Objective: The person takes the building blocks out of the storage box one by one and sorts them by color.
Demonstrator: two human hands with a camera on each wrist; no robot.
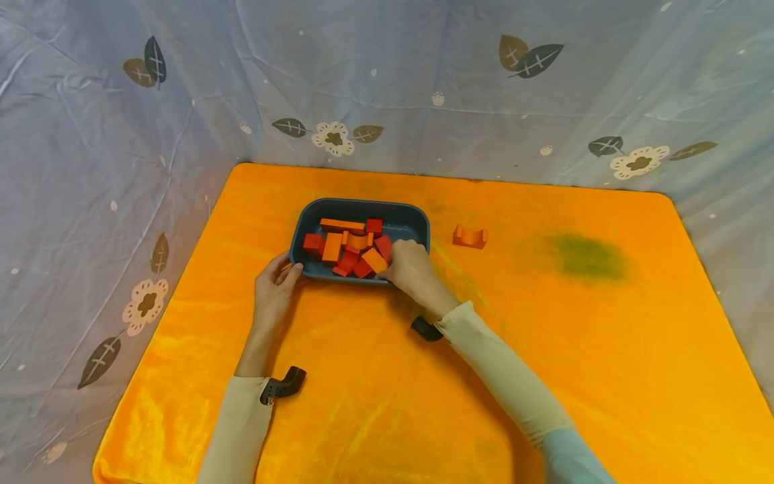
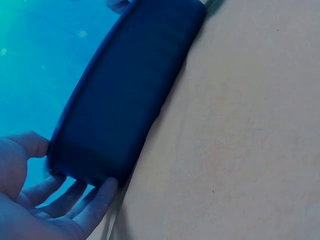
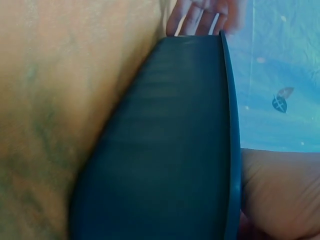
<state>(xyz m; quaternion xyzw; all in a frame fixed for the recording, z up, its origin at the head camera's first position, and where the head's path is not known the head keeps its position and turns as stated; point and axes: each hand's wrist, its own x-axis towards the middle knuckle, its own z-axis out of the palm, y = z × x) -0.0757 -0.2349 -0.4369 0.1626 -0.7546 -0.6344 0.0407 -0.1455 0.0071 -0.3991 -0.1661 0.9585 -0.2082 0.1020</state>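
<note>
A dark blue-grey plastic bin point(image 1: 363, 203) holds several red and orange toy blocks point(image 1: 332, 247). My left hand point(image 1: 275, 286) touches its near left corner, thumb at the rim and the other fingers along the outer end wall; the left wrist view shows these fingers point(image 2: 102, 202) fairly straight. Inside the bin's right part, my right hand point(image 1: 411, 265) reaches down over the near wall. Its thumb is beside a tilted orange block point(image 1: 376, 260). The other fingertips are hidden, so whether they pinch a block is unclear. From the right wrist, the bin's outer wall point(image 3: 165, 135) covers most of the view.
To the right of the bin, an orange block with a curved notch point(image 1: 469, 237) lies on the yellow cloth-covered table point(image 1: 363, 376). A green stain point(image 1: 583, 257) marks the cloth farther right. Patterned curtains point(image 1: 411, 81) hang behind and at both sides.
</note>
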